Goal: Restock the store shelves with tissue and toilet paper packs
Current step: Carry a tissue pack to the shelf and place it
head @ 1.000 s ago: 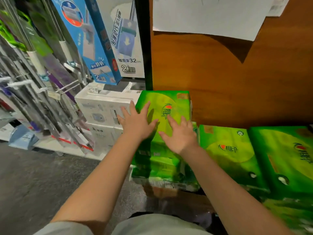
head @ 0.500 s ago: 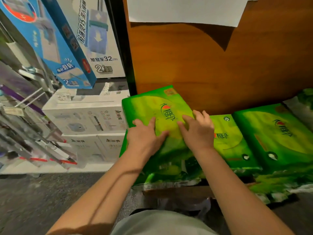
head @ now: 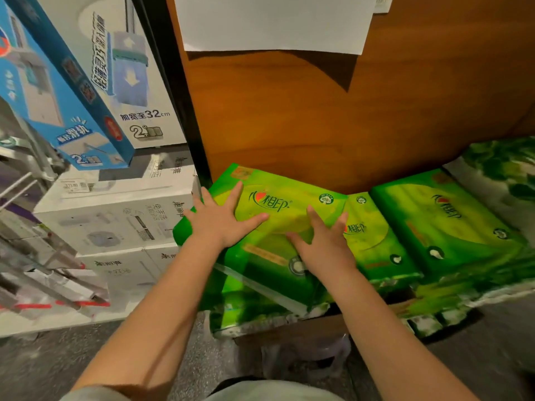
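A green tissue pack point(head: 278, 204) lies on top of a stack of green packs at the left end of the low shelf, against the brown wooden panel point(head: 318, 120). My left hand point(head: 223, 221) lies flat on its left part, fingers spread. My right hand point(head: 321, 241) rests on its right front part, fingers spread and slightly curled. Two more green tissue packs point(head: 373, 235) point(head: 445, 221) lie side by side to the right. A white-and-green patterned pack point(head: 503, 172) shows at the far right.
White boxes point(head: 115, 221) are stacked to the left, with tall blue and white mop boxes point(head: 86, 82) above them. Metal hooks and hanging mop parts point(head: 26, 198) stick out at far left. A white paper sheet point(head: 275, 21) hangs on the panel. Grey floor point(head: 58, 357) lies below.
Both hands stay on the top green pack, which has settled flatter on the stack. My left hand has spread flat farther back on it; the view has shifted closer.
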